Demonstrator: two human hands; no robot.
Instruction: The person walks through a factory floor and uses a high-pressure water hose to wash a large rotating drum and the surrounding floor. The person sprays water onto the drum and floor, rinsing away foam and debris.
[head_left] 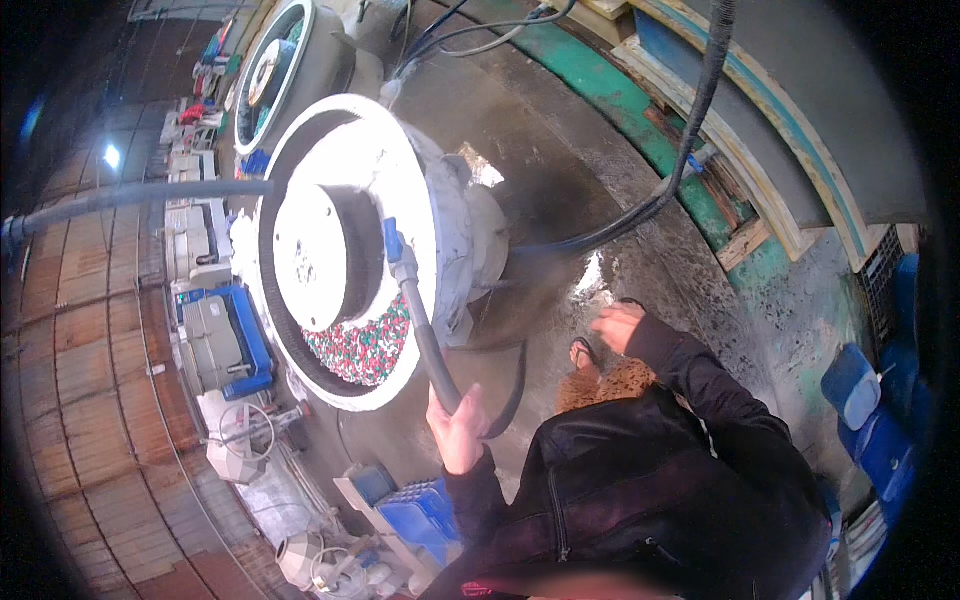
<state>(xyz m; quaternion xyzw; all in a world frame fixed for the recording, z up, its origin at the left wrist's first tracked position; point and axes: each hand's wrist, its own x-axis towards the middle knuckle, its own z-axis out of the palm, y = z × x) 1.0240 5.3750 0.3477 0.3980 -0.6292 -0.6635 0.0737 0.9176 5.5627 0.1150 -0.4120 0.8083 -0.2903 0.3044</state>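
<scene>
My left hand is wrapped round a dark grey hose. The hose end carries a grey fitting and a blue valve, which reaches over the rim of a large round white tub. Inside the tub, white foam covers much of the ring-shaped channel. Small red, green and white pieces show at its near side, around a raised round hub. Away from the tub, my right hand hangs in front of my body, its fingers loosely apart and holding nothing.
A second round tub stands beyond the first. A thick grey pipe crosses from the left, and a dark hose curves down on the right. Blue crates lie near my left arm. The floor looks wet.
</scene>
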